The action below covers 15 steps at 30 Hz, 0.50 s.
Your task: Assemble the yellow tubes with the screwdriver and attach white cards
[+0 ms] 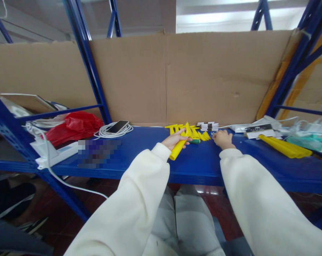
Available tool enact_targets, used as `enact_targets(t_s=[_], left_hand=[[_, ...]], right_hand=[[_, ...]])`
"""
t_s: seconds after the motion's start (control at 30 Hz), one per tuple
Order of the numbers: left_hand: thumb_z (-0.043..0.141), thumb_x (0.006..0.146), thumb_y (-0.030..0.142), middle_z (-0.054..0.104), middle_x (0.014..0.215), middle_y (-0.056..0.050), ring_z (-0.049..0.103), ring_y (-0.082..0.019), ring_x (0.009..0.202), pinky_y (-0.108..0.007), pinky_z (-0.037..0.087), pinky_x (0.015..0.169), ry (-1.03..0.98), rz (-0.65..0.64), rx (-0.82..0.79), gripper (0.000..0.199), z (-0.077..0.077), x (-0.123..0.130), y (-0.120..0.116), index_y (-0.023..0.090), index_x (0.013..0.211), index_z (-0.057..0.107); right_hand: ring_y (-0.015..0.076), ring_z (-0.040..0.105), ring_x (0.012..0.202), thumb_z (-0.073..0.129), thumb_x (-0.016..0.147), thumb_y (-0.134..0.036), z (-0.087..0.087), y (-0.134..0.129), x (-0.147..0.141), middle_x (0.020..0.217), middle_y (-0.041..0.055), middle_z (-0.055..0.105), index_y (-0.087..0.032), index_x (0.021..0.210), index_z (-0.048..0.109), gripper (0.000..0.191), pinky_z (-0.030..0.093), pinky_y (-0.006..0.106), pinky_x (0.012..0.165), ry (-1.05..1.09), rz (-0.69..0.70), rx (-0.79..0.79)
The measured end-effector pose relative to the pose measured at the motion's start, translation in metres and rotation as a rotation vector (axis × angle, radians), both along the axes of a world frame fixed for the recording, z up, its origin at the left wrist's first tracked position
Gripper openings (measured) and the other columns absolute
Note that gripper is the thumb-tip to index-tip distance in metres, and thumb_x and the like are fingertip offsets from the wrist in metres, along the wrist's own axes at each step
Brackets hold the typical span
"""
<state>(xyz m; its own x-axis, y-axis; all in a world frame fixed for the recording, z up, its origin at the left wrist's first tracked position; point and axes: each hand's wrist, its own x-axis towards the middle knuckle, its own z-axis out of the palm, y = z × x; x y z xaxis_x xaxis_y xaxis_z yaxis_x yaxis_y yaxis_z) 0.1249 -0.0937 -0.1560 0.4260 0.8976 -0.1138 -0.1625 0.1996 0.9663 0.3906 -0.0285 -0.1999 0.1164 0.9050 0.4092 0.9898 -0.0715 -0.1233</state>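
Note:
My left hand [174, 140] is wrapped round a yellow tube [178, 149] that slants toward me over the blue shelf top [147, 149]. Past it lie several small yellow pieces [194, 133] and a green object [195, 141], partly hidden. A stack of small white and black items [208, 126] stands against the cardboard. Just right of the yellow pieces, my right hand [223, 139] rests low over the shelf with its fingers bent together; whatever is at the fingertips is too small to make out.
Several yellow tubes [286, 146] and a white box [259, 131] lie to the right. At left are a phone [117, 126] on a coiled white cable, a red plastic bag [74, 127] and a power strip [66, 151]. A cardboard wall [203, 78] closes the back.

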Motion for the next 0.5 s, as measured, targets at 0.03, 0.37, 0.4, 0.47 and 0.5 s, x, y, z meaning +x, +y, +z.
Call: enact_targets(t_s=[0.03, 0.37, 0.4, 0.47, 0.5], left_hand=[[0.056, 0.089, 0.004, 0.073, 0.092, -0.007, 0.062, -0.010, 0.056, -0.017, 0.045, 0.048, 0.003, 0.000, 0.001, 0.082, 0.000, 0.000, 0.000, 0.029, 0.159, 0.022], [0.049, 0.092, 0.003, 0.070, 0.086, -0.005, 0.060, -0.009, 0.054, -0.016, 0.044, 0.047, 0.030, 0.012, 0.008, 0.074, 0.005, 0.002, -0.007, 0.026, 0.158, 0.024], [0.049, 0.092, 0.003, 0.071, 0.086, -0.005, 0.060, -0.009, 0.054, -0.016, 0.044, 0.047, 0.030, 0.011, 0.013, 0.074, 0.005, 0.002, -0.007, 0.026, 0.158, 0.024], [0.050, 0.092, 0.003, 0.070, 0.085, -0.005, 0.060, -0.009, 0.054, -0.016, 0.043, 0.048, 0.038, 0.008, 0.021, 0.074, 0.004, 0.002, -0.007, 0.026, 0.158, 0.024], [0.050, 0.092, 0.003, 0.070, 0.083, -0.004, 0.060, -0.009, 0.053, -0.016, 0.044, 0.048, 0.046, 0.006, 0.024, 0.075, 0.004, 0.002, -0.006, 0.026, 0.158, 0.024]], right_hand=[[0.0368, 0.052, 0.117, 0.052, 0.080, -0.016, 0.001, 0.000, -0.002, 0.109, 0.0212, 0.069, -0.018, 0.085, 0.074, 0.023, 0.041, 0.059, 0.095, -0.017, 0.031, 0.004], [0.0278, 0.061, 0.102, 0.054, 0.082, -0.023, 0.020, 0.005, -0.039, 0.097, 0.0104, 0.070, -0.022, 0.076, 0.063, 0.011, 0.046, 0.047, 0.097, 0.444, 0.544, 0.305], [0.0269, 0.062, 0.100, 0.056, 0.082, -0.026, 0.022, 0.003, -0.044, 0.096, 0.0093, 0.070, -0.022, 0.075, 0.062, 0.010, 0.047, 0.047, 0.096, 0.503, 0.634, 0.323], [0.0258, 0.062, 0.100, 0.059, 0.082, -0.034, 0.024, -0.002, -0.054, 0.098, 0.0090, 0.069, -0.022, 0.076, 0.061, 0.013, 0.048, 0.046, 0.093, 0.594, 0.753, 0.327], [0.0254, 0.062, 0.100, 0.060, 0.082, -0.037, 0.025, -0.005, -0.058, 0.100, 0.0093, 0.069, -0.022, 0.076, 0.061, 0.016, 0.049, 0.044, 0.091, 0.625, 0.792, 0.314]])
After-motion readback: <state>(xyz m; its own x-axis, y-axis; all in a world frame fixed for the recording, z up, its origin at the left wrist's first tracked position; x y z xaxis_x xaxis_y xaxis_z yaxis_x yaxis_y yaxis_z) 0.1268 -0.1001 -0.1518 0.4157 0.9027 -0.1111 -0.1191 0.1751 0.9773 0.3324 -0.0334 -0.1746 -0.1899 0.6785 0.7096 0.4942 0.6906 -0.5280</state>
